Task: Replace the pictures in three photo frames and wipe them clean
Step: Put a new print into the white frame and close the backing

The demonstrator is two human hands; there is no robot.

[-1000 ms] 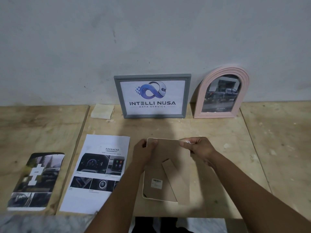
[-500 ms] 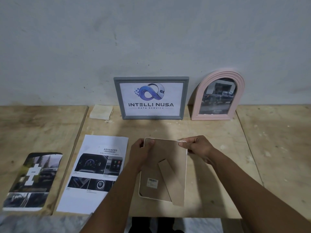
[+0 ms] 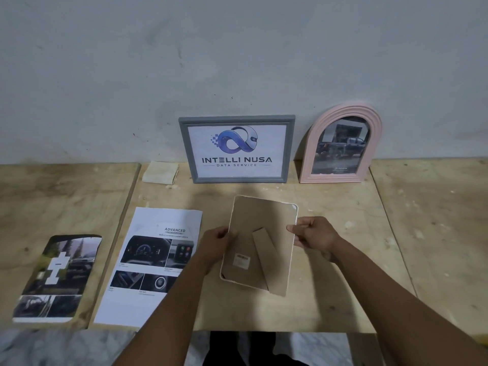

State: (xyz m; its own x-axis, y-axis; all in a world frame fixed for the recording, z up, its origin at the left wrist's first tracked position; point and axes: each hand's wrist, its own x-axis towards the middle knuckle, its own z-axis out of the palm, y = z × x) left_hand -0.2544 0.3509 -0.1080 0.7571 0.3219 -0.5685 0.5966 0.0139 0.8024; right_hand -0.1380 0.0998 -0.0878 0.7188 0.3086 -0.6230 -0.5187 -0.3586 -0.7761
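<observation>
A cream photo frame [image 3: 257, 225] lies face down near the table's middle, its brown cardboard back and folded stand showing. My left hand [image 3: 215, 245] grips its left edge and my right hand [image 3: 314, 235] grips its right edge. Against the wall stand a grey frame [image 3: 237, 120] holding a logo print and a pink arched frame [image 3: 376, 133] holding a truck photo. Left of the hands lie a white printed sheet [image 3: 148, 262] and a dark round-cornered picture [image 3: 56, 278]. A folded cream cloth [image 3: 160, 173] rests by the wall.
The work surface is made of plywood boards [image 3: 396, 233] with seams left and right of the middle board. A plain grey wall [image 3: 237, 62] closes the back. Marbled floor [image 3: 52, 347] shows below the front edge.
Both hands have slid from the frame's top corners down to the middle of its side edges. The frame itself stays face down in about the same place.
</observation>
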